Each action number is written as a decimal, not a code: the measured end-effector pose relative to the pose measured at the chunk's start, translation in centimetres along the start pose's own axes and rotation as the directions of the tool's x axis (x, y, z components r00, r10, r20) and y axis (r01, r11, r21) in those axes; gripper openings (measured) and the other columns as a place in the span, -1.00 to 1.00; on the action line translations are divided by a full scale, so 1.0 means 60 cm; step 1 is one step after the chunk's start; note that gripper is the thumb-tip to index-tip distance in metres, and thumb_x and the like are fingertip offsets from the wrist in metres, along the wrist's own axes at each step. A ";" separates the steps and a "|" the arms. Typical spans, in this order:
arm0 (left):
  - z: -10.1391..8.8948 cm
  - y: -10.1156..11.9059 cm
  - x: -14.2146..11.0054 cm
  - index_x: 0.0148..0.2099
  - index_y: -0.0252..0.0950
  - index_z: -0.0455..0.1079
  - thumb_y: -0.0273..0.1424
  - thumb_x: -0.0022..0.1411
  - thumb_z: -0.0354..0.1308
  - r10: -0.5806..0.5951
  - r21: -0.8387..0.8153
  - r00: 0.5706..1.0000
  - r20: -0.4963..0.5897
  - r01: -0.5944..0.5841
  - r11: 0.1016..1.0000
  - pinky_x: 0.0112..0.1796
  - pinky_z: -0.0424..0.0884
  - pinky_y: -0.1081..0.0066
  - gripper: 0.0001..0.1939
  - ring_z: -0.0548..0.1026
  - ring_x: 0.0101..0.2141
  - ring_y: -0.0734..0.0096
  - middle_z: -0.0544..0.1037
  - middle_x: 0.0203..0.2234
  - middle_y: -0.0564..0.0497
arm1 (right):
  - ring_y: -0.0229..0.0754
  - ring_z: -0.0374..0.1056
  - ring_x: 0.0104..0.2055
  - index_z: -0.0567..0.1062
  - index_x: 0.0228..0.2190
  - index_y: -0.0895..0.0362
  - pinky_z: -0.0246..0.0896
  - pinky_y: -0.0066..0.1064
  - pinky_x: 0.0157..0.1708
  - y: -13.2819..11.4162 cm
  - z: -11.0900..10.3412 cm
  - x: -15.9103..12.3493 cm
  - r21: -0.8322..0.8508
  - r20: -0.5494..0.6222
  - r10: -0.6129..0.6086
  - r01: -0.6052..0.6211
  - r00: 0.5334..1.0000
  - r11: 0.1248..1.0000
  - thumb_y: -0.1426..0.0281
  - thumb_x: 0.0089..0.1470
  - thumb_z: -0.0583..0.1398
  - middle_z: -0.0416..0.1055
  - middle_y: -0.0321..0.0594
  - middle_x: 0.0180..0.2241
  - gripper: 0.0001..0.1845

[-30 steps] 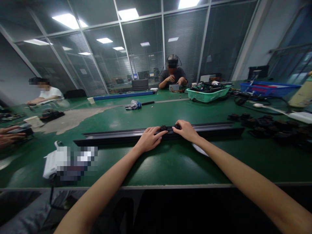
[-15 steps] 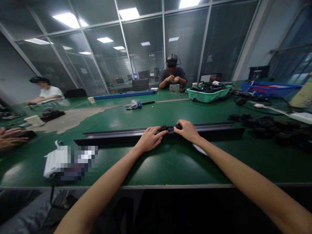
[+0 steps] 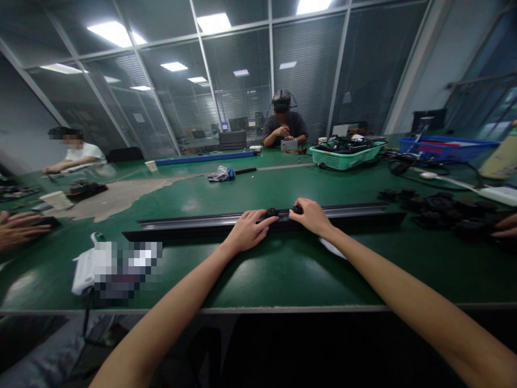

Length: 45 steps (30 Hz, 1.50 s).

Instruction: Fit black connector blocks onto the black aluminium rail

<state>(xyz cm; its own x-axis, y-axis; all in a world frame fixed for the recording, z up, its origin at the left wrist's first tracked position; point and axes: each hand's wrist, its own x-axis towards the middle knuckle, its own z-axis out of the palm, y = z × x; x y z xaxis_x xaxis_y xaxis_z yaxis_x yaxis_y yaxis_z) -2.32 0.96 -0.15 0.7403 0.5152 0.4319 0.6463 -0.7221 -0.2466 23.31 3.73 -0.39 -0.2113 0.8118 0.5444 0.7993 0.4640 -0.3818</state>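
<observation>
A long black rail with a channel along it lies sideways across the green table in front of me. Near its middle my left hand rests on the rail, thumb and forefinger closed about a small black block. Just to the right, my right hand pinches a second small black part against the rail. A narrow gap separates the two hands. Fingers partly cover both small parts, so their exact shape is hidden.
Several black parts lie in a heap at the right, a co-worker's hand beside them. Another person's hand is at the left edge. A white device lies near left. Further back stands a green basket of cables.
My right hand and its black part have shifted very slightly right. A co-worker's hand has come in at the right edge. My left hand has hardly moved.
</observation>
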 end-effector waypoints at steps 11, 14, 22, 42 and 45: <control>0.000 0.001 0.000 0.33 -0.11 0.21 -0.33 0.42 -0.10 -0.005 0.000 1.000 0.003 0.005 1.000 0.10 0.27 0.13 -0.53 0.32 0.10 0.15 0.33 0.14 -0.16 | -0.10 0.32 -0.27 0.34 -0.44 0.10 0.12 -0.33 -0.23 0.002 0.003 0.001 -0.019 -0.014 0.001 -0.001 1.000 1.000 0.26 0.08 0.17 0.45 -0.12 -0.35 -0.82; -0.002 0.001 0.000 0.33 -0.11 0.21 -0.33 0.42 -0.09 -0.006 -0.001 1.000 0.004 0.006 1.000 0.10 0.28 0.13 -0.53 0.33 0.09 0.15 0.33 0.13 -0.16 | -0.11 0.32 -0.27 0.35 -0.43 0.10 0.12 -0.33 -0.23 0.002 0.003 0.001 -0.030 -0.008 0.002 -0.002 1.000 1.000 0.26 0.08 0.16 0.45 -0.12 -0.36 -0.82; 0.001 -0.001 0.000 0.33 -0.11 0.20 -0.33 0.42 -0.09 -0.004 0.001 1.000 0.007 0.004 1.000 0.10 0.27 0.13 -0.53 0.32 0.10 0.15 0.32 0.14 -0.16 | -0.11 0.33 -0.25 0.40 -0.39 0.11 0.12 -0.34 -0.21 -0.002 -0.005 0.001 -0.080 0.026 0.016 -0.014 1.000 0.997 0.26 0.10 0.16 0.47 -0.11 -0.32 -0.83; 0.001 -0.001 0.000 0.33 -0.10 0.20 -0.33 0.42 -0.10 -0.004 0.009 1.000 0.007 0.003 1.000 0.09 0.28 0.14 -0.53 0.32 0.10 0.15 0.32 0.14 -0.15 | -0.12 0.33 -0.30 0.40 -0.42 0.12 0.07 -0.35 -0.28 -0.003 -0.019 0.001 -0.107 0.041 0.050 -0.046 0.998 0.993 0.25 0.08 0.15 0.49 -0.11 -0.34 -0.81; 0.000 -0.001 0.000 0.33 -0.11 0.20 -0.33 0.42 -0.10 0.000 0.002 1.000 0.008 0.000 1.000 0.10 0.27 0.13 -0.53 0.32 0.10 0.15 0.32 0.14 -0.16 | -0.12 0.33 -0.29 0.40 -0.42 0.12 0.07 -0.35 -0.28 -0.002 -0.020 0.001 -0.112 0.041 0.063 -0.058 0.997 0.992 0.25 0.09 0.14 0.49 -0.12 -0.34 -0.81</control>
<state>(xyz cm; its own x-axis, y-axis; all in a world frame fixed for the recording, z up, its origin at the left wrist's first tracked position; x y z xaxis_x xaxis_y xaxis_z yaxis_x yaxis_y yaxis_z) -2.36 1.02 -0.14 0.7420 0.5185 0.4249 0.6463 -0.7216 -0.2482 23.86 3.29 0.57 -0.1833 0.8531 0.4885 0.8682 0.3736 -0.3266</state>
